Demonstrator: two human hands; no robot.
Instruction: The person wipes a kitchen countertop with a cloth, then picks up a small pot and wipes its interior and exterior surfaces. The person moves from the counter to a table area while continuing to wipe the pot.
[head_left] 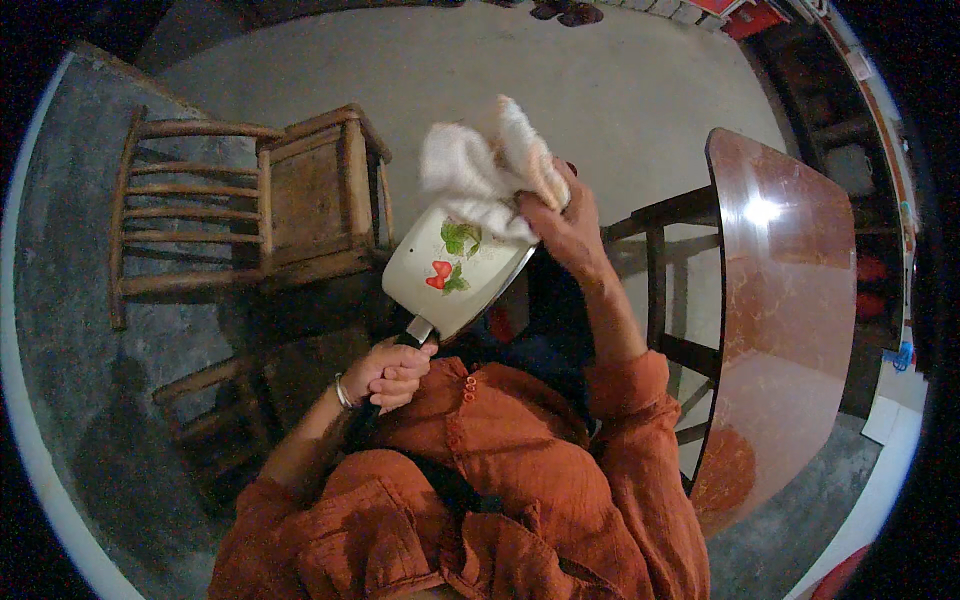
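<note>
A cream-coloured saucepan (425, 265) with a red strawberry and green leaf pattern is tilted on its side in front of my body. My left hand (397, 374) is closed round its black handle (414, 333), low in the view. Farther up, my right hand (568, 222) grips a white cloth (470, 170) that lies against the far end of the pan's outer wall. Folds of the cloth stand up above the fingers and cover that part of the pan. The pan's inside is mostly turned out of sight.
A wooden chair (310, 195) with a slatted back stands at the left, with another wooden frame (215, 390) in shadow nearer me. On the right is a table with a shiny reddish-brown top (780, 270). Shelves (850, 130) line the far right, and grey floor (400, 65) lies beyond.
</note>
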